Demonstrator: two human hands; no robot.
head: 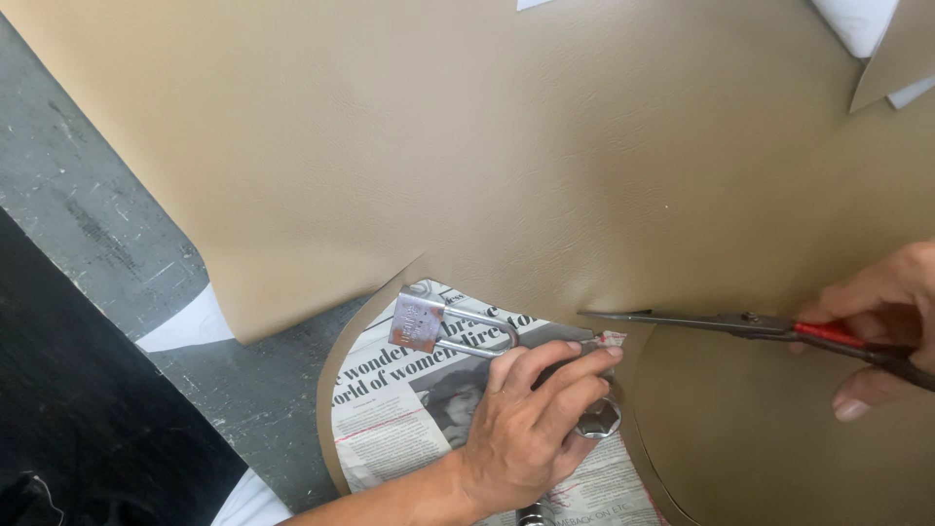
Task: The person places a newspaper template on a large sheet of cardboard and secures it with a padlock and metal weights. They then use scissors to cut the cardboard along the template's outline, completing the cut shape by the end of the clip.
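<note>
Tan leather sheet, scissors in right-hand grip.

Grey concrete floor, scuffed w/ pale marks, carries everything here. A big sheet of tan faux leather lies across most of it, w/ a round piece cut free at lower right & a sheet of newspaper spread in the gap. A padlock rests on the newspaper, a dark mat or cloth covers the floor at lower left, and white scraps peek out from under the leather edge.
</note>
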